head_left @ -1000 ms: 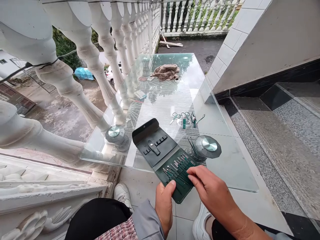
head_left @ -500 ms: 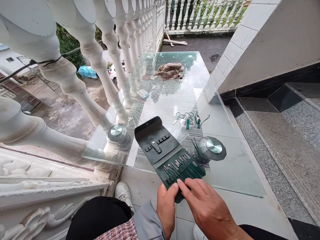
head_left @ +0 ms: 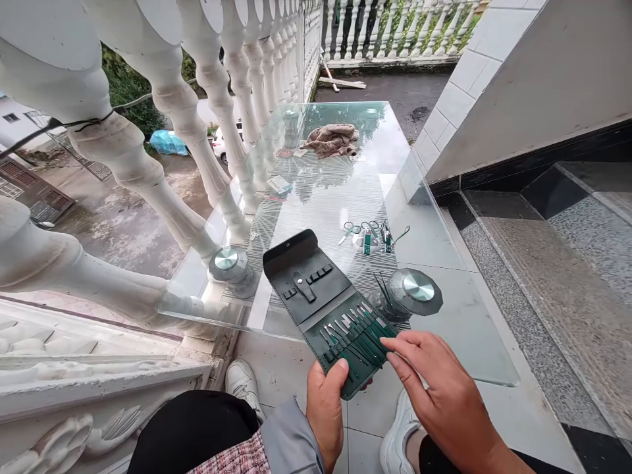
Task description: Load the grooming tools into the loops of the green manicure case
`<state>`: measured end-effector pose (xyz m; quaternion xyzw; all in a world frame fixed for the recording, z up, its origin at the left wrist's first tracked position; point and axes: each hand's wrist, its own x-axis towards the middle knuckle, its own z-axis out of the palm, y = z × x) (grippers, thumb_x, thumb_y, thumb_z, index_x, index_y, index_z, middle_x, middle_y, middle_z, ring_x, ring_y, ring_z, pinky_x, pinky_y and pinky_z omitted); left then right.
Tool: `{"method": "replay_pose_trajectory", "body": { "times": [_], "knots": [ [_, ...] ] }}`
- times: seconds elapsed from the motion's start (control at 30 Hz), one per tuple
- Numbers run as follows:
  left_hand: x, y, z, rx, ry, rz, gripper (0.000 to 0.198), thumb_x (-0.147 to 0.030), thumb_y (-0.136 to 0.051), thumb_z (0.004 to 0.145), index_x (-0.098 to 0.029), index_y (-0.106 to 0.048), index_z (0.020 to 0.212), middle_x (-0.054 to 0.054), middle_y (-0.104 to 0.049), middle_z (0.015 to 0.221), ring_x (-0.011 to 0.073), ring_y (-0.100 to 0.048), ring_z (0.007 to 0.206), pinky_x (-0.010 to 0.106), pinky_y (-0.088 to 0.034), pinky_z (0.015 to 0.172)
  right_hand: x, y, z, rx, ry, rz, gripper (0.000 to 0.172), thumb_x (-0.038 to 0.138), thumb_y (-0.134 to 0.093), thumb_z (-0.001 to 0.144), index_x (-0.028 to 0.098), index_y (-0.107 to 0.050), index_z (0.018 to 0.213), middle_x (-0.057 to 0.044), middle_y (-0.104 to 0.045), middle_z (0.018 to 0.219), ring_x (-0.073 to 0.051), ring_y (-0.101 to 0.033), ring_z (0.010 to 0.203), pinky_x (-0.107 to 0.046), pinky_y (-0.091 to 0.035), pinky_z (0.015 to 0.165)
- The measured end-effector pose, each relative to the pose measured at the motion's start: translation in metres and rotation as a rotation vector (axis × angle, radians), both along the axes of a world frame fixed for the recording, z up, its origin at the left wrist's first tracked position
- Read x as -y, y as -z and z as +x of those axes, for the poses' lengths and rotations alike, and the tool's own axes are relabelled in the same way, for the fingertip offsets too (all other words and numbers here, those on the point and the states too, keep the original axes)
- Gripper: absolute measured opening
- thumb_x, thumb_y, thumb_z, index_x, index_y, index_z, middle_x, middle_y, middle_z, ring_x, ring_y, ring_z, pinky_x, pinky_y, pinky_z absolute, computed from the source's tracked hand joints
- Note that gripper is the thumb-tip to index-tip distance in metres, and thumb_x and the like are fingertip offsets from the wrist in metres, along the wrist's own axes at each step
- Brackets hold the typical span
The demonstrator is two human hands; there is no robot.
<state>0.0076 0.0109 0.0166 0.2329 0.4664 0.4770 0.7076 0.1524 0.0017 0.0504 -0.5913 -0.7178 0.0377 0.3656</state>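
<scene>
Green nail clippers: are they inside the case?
No, the green nail clippers lie on the glass table, apart from the open case.

Left hand (head_left: 326, 411) clamps the lower end of an open dark green-black leather-look case (head_left: 328, 299), thumb on top, over the near edge of a clear glass table (head_left: 459, 342). Case sits tilted, flap end away from the wearer. Row of slim metal tools with dark green handles (head_left: 363, 336) in its loops; upper panel loops bare. Right hand (head_left: 442, 388): thumb and index fingertips at the row's right end; can't tell if they grip one. On the glass beyond: silver scissors with green loops (head_left: 348, 232), two green-and-silver nail clippers (head_left: 367, 242) just beside. Farther back: small white-and-blue box (head_left: 279, 185), crumpled brown cloth (head_left: 330, 140).
</scene>
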Motion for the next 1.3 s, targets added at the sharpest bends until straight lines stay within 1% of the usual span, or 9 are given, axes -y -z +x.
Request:
{"method": "replay_pose_trajectory", "body": {
  "times": [0.07, 0.13, 0.27, 0.37, 0.53, 0.73, 0.97, 1.2, 1.3],
  "knots": [
    [0.001, -0.001, 0.000, -0.022, 0.003, 0.003, 0.027, -0.037, -0.063, 0.073, -0.011, -0.063, 0.081, 0.007, -0.066, 0.076, 0.0197, -0.061, 0.070, 0.030, -0.049, 0.067, -0.001, 0.000, 0.003, -0.025, 0.018, -0.032, 0.015, 0.018, -0.049, 0.087, 0.020, -0.061, 0.096, -0.007, -0.061, 0.087, -0.019, -0.058, 0.085, -0.035, -0.049, 0.076],
    [0.001, -0.001, 0.000, -0.036, 0.013, 0.003, 0.027, -0.036, -0.065, 0.072, -0.011, -0.062, 0.081, 0.007, -0.066, 0.078, 0.0194, -0.061, 0.068, 0.031, -0.049, 0.066, 0.000, 0.002, 0.001, -0.014, -0.026, -0.042, 0.013, 0.017, -0.049, 0.087, 0.020, -0.061, 0.092, -0.006, -0.061, 0.084, -0.018, -0.057, 0.082, -0.033, -0.049, 0.073],
    [0.001, 0.003, 0.000, -0.034, 0.003, 0.025, 0.027, -0.034, -0.067, 0.071, -0.011, -0.065, 0.085, 0.008, -0.068, 0.086, 0.0223, -0.061, 0.082, 0.033, -0.048, 0.078, 0.004, 0.005, -0.012, 0.101, -0.156, 0.046, 0.021, 0.012, -0.047, 0.086, 0.018, -0.062, 0.099, -0.006, -0.061, 0.080, -0.016, -0.056, 0.076, -0.031, -0.048, 0.069],
    [0.001, 0.005, 0.000, -0.049, -0.006, 0.043, 0.032, -0.031, -0.067, 0.071, -0.010, -0.066, 0.094, 0.009, -0.068, 0.089, 0.0242, -0.060, 0.088, 0.035, -0.047, 0.084, 0.007, 0.006, -0.020, 0.171, -0.169, 0.097, 0.025, 0.011, -0.045, 0.086, 0.015, -0.062, 0.104, -0.007, -0.061, 0.078, -0.017, -0.055, 0.075, -0.032, -0.047, 0.069],
    [0.001, 0.005, -0.001, -0.041, 0.003, 0.046, 0.034, -0.031, -0.066, 0.072, -0.010, -0.065, 0.100, 0.010, -0.068, 0.091, 0.0241, -0.060, 0.089, 0.035, -0.047, 0.086, 0.008, 0.006, -0.021, 0.163, -0.188, 0.087, 0.025, 0.008, -0.047, 0.085, 0.013, -0.063, 0.103, -0.007, -0.059, 0.078, -0.016, -0.053, 0.072, -0.032, -0.046, 0.067],
    [0.002, 0.004, 0.000, -0.029, 0.013, 0.019, 0.029, -0.034, -0.067, 0.072, -0.012, -0.066, 0.091, 0.010, -0.068, 0.094, 0.0247, -0.060, 0.092, 0.036, -0.047, 0.087, 0.006, 0.009, -0.013, 0.132, -0.078, 0.031, 0.025, 0.013, -0.045, 0.087, 0.017, -0.063, 0.105, -0.007, -0.059, 0.081, -0.017, -0.055, 0.076, -0.032, -0.046, 0.068],
    [0.002, 0.004, 0.001, -0.006, 0.010, 0.040, 0.031, -0.032, -0.067, 0.073, -0.012, -0.066, 0.097, 0.009, -0.068, 0.093, 0.0244, -0.061, 0.093, 0.037, -0.046, 0.089, 0.007, 0.012, -0.016, 0.270, -0.126, 0.112, 0.028, 0.008, -0.043, 0.085, 0.016, -0.063, 0.103, -0.008, -0.062, 0.083, -0.017, -0.054, 0.077, -0.033, -0.045, 0.072],
    [0.003, 0.005, 0.000, -0.074, -0.007, -0.007, 0.030, -0.033, -0.070, 0.069, -0.011, -0.066, 0.089, 0.010, -0.068, 0.093, 0.0231, -0.061, 0.084, 0.034, -0.050, 0.079, 0.000, 0.005, 0.000, 0.054, -0.006, 0.023, 0.026, 0.012, -0.047, 0.087, 0.017, -0.060, 0.108, -0.008, -0.060, 0.088, -0.019, -0.056, 0.084, -0.035, -0.047, 0.077],
    [0.003, 0.003, 0.001, -0.061, -0.010, -0.009, 0.027, -0.033, -0.068, 0.070, -0.011, -0.066, 0.085, 0.009, -0.068, 0.089, 0.0218, -0.061, 0.081, 0.033, -0.050, 0.076, 0.001, 0.006, 0.001, 0.022, -0.041, -0.008, 0.023, 0.011, -0.045, 0.087, 0.018, -0.061, 0.103, -0.007, -0.060, 0.087, -0.018, -0.056, 0.083, -0.034, -0.048, 0.075]
  ]
}}
